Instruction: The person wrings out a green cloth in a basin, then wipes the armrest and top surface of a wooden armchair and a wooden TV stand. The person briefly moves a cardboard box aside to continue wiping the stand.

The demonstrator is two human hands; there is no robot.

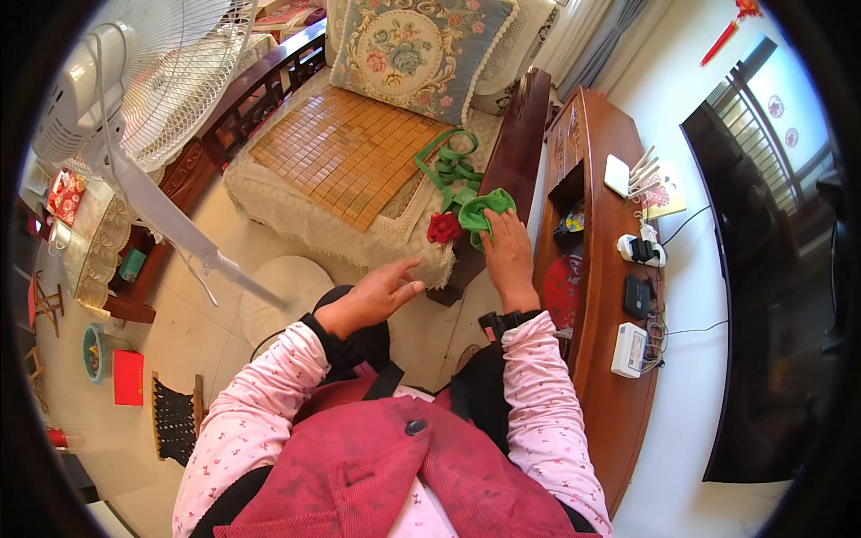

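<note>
My right hand [509, 254] has its fingers on a crumpled green cloth [485, 210] at the front end of the sofa's dark wooden armrest [516, 138]. Beside the cloth, a red artificial rose [444, 228] lies at the seat's corner. A loosely coiled green ribbon [452, 165] spreads behind them on the seat cover. My left hand [374, 296] holds nothing; it hovers in front of the seat with fingers apart. Part of the cloth is hidden beneath my right fingers.
A bamboo mat [350, 153] and a floral cushion [410, 54] lie on the sofa. A standing fan [181, 228] rises at left, its round base [286, 272] near my legs. Along the right runs a wooden cabinet [605, 403] bearing a white router [625, 176], a power strip and cables.
</note>
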